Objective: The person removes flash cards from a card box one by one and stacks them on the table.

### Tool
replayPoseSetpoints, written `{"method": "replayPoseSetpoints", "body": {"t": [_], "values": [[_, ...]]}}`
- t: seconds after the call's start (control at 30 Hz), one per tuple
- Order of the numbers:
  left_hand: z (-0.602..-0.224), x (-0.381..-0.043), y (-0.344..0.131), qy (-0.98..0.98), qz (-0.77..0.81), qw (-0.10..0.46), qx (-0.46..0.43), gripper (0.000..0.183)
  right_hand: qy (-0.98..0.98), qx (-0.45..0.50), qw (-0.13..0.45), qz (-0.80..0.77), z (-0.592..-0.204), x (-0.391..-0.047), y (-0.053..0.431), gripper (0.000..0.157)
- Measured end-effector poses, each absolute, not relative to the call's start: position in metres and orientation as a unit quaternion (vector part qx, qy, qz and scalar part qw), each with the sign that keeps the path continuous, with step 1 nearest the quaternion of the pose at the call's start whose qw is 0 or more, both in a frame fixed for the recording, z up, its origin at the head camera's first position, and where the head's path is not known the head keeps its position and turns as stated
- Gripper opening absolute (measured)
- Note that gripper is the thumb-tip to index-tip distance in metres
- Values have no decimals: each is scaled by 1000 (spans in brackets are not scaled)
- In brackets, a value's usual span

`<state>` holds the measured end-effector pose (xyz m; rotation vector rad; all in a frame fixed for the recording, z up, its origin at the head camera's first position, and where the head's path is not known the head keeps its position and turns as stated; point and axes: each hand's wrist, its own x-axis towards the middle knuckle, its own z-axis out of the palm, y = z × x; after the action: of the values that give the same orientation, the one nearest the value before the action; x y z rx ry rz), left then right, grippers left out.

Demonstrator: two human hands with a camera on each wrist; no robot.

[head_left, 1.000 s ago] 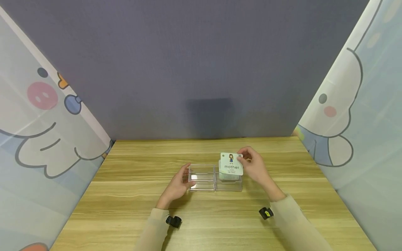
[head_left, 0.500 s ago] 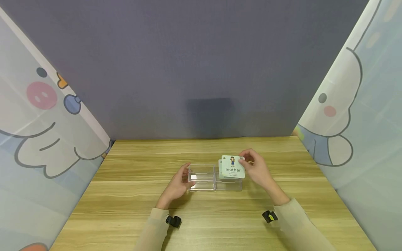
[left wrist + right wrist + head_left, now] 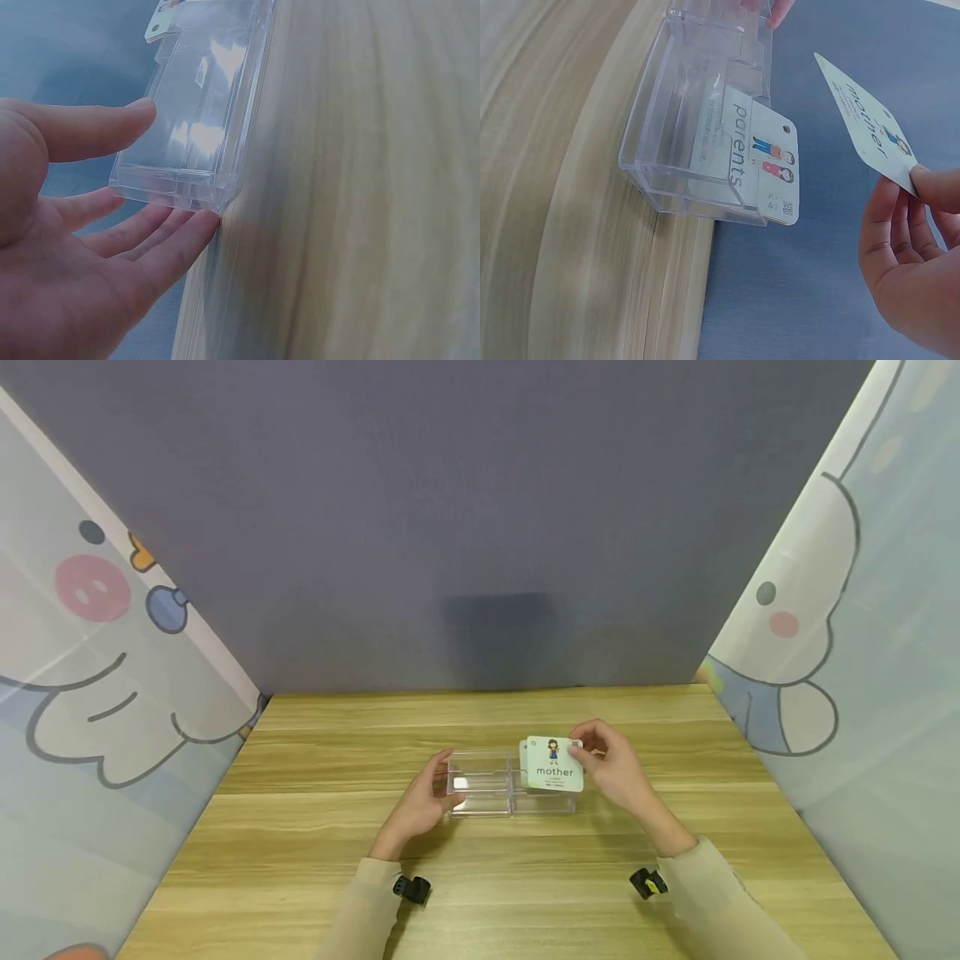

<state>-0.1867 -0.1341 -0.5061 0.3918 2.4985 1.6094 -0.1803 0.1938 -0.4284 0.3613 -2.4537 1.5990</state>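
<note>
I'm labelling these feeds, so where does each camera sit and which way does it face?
Head: worn on the head, facing forward and down at the table and holder; left hand, right hand and both sleeves show.
Left wrist: on that wrist, facing the holder's end; the left hand shows.
Right wrist: on that wrist, facing the "mother" card and "parents" card; the right hand and part of the left show.
Head and right wrist share the "mother" card.

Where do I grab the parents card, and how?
I'd probably come from above and pinch the top edge of the parents card, thumb on the pictures, fingers behind. That part sticks up out of the clear holder, while its lower part is behind the holder's wall. The right hand holds the mother card clear of it.
</note>
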Motion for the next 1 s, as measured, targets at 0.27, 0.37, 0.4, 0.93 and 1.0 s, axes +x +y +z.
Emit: {"method": "replayPoseSetpoints", "body": {"t": [0.27, 0.37, 0.4, 0.93, 1.0], "values": [[-506, -187, -135, 832, 535, 66, 128, 79, -826, 127, 91, 541, -428, -176, 194, 14], [-507, -187, -135, 831, 537, 66, 128, 79, -825, 132, 88, 542, -429, -175, 193, 14], [-506, -187, -135, 831, 537, 66, 128, 79, -825, 133, 88, 542, -430, -175, 194, 14], [-509, -187, -135, 826, 544, 73, 126, 80, -813, 137, 82, 560, -433, -165, 196, 16], [-509, -188, -135, 827, 544, 73, 126, 79, -812, 140, 82, 561, -432, -164, 196, 16]]}}
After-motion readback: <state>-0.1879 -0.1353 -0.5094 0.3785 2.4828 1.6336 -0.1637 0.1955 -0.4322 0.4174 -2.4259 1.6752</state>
